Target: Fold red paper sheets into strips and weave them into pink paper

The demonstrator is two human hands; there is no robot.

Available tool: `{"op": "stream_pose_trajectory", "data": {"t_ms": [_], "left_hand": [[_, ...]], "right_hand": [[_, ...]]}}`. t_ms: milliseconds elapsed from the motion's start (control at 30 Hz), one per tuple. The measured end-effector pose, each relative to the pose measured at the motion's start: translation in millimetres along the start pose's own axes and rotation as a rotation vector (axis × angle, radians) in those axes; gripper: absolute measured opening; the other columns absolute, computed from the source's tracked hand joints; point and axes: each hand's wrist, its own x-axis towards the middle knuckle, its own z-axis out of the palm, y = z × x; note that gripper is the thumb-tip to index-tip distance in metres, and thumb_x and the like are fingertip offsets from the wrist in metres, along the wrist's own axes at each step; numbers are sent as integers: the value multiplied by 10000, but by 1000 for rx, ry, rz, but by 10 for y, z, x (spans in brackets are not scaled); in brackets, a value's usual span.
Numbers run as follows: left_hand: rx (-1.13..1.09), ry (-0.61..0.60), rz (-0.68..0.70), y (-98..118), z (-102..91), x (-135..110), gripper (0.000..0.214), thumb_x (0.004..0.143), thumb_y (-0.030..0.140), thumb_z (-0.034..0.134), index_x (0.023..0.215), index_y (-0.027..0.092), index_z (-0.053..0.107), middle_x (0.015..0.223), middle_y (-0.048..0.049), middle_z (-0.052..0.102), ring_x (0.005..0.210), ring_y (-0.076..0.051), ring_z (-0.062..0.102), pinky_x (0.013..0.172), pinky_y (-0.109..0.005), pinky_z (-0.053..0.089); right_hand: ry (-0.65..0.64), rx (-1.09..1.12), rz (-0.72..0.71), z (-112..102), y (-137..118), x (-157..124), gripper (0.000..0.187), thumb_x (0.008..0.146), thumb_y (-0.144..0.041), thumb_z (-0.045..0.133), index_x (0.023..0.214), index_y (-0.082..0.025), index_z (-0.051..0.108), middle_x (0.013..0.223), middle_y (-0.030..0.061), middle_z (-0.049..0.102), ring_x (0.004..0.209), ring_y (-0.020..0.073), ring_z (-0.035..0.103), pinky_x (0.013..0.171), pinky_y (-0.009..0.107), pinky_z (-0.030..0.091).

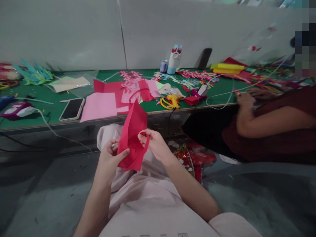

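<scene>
A red folded paper (135, 121), shaped somewhat like a small bag, is held up above my lap, in front of the table edge. My left hand (108, 158) grips its lower left side, thumb on the front and fingers behind. A narrow red paper strip (147, 142) curves along the right side of the folded paper. My right hand (154, 144) pinches this strip near its upper end, fingertips close to the paper. Whether the strip's ends are fixed to the paper I cannot make out.
On the green table (98, 123) lie a phone (72, 109), pink paper sheets (100, 104), yellow-handled scissors (166, 103), a yellow glue gun (174, 100) and paper scraps. A bottle (174, 61) and a can (163, 66) stand behind. A co-worker's arm (266, 123) is at right.
</scene>
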Motion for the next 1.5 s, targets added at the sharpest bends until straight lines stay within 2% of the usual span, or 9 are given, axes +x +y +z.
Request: {"op": "stream_pose_trajectory", "data": {"t_ms": [200, 300, 500, 833, 1067, 1200, 1300, 1400, 1500], "left_hand": [[-47, 6, 5, 7, -35, 18, 536, 558, 239, 864, 973, 182, 530, 789, 6, 721, 683, -132, 678, 671, -244, 556], [-26, -22, 31, -17, -34, 71, 490, 582, 247, 852, 961, 180, 549, 816, -5, 724, 718, -141, 683, 694, -252, 557], [10, -49, 48, -78, -11, 243, 472, 622, 267, 827, 1005, 186, 563, 925, -43, 733, 824, -188, 697, 741, -289, 559], [131, -12, -19, 99, 92, 641, 496, 610, 464, 795, 974, 194, 594, 996, -108, 724, 972, -294, 679, 844, -405, 542], [109, -122, 8, 245, -157, 1066, 436, 662, 422, 775, 1004, 180, 653, 1058, -114, 716, 1053, -308, 649, 898, -413, 517], [-28, -116, -96, 489, -257, 1307, 461, 618, 405, 811, 994, 191, 649, 1028, -100, 731, 930, -279, 697, 790, -369, 553], [-24, -99, -97, 707, -407, 1563, 507, 601, 389, 827, 1018, 191, 618, 935, -85, 746, 833, -248, 715, 734, -337, 553], [183, -4, -52, 914, -659, 1838, 516, 585, 398, 825, 998, 180, 606, 783, -72, 743, 726, -244, 711, 675, -338, 539], [537, 240, 190, 1071, -868, 2005, 405, 614, 371, 781, 956, 205, 643, 906, -94, 750, 892, -268, 698, 775, -340, 515]], "right_hand": [[138, 67, -47, -241, -17, 87, 330, 551, -352, 838, 733, -158, 643, 747, -10, 648, 707, 100, 568, 772, 247, 450], [67, 113, -7, -264, -33, 141, 316, 571, -361, 836, 739, -159, 661, 773, 10, 671, 739, 120, 600, 805, 271, 467], [3, 109, -77, -181, -178, 315, 311, 618, -392, 818, 763, -160, 671, 771, 19, 665, 747, 130, 608, 788, 271, 478], [34, -316, -120, -143, -267, 817, 336, 601, -430, 790, 710, -144, 653, 657, 5, 621, 606, 133, 526, 611, 268, 442], [48, -437, -166, -110, -350, 1331, 273, 616, -374, 759, 702, -141, 645, 662, 7, 623, 628, 141, 536, 637, 275, 446], [-28, -456, -186, 40, -402, 1755, 308, 605, -407, 762, 695, -142, 634, 641, 1, 620, 598, 135, 534, 620, 273, 451], [-59, -563, -214, 189, -381, 2133, 316, 652, -438, 710, 724, -140, 635, 663, 13, 639, 609, 142, 550, 599, 265, 453], [-51, -724, -251, 339, -328, 2483, 209, 698, -349, 662, 720, -142, 647, 674, 18, 653, 643, 149, 565, 620, 260, 455], [-36, -827, -255, 472, -262, 2733, 60, 675, -191, 634, 707, -148, 662, 692, 31, 673, 664, 161, 585, 647, 265, 445]]}}
